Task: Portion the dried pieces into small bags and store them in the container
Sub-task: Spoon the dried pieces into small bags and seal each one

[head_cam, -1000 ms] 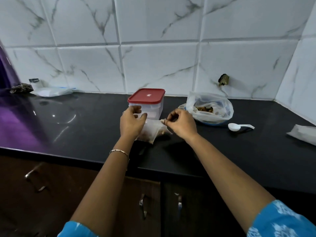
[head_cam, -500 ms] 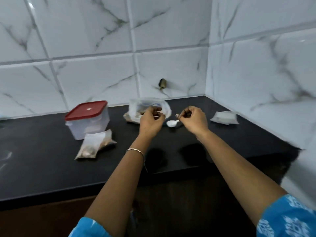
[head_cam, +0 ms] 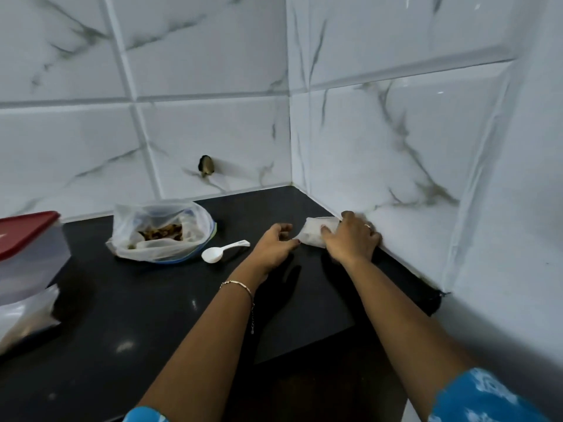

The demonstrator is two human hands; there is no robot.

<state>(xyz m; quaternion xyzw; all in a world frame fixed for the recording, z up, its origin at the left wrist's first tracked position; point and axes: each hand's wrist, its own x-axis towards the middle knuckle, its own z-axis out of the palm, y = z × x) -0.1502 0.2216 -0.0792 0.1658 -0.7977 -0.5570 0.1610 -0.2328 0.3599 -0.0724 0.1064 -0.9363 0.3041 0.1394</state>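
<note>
A stack of small white bags (head_cam: 315,232) lies on the black counter by the right wall. My right hand (head_cam: 350,240) rests on top of that stack with its fingers pressing on it. My left hand (head_cam: 274,245) touches the stack's left corner, fingers curled and apart. A large clear bag (head_cam: 161,231) holding brown dried pieces (head_cam: 163,232) sits open further left. A white plastic spoon (head_cam: 224,251) lies between that bag and my left hand. The red-lidded clear container (head_cam: 27,248) stands at the left edge, with a filled small bag (head_cam: 24,315) lying in front of it.
The black counter (head_cam: 152,315) ends in a corner where two white marble-tiled walls meet. A small dark fitting (head_cam: 206,166) sticks out of the back wall. The counter's front edge runs along the lower part of the view.
The view has swung right. Both hands left the filled small bag beside the container, passed the big bag and spoon, and now rest on the stack of small bags by the right wall.
</note>
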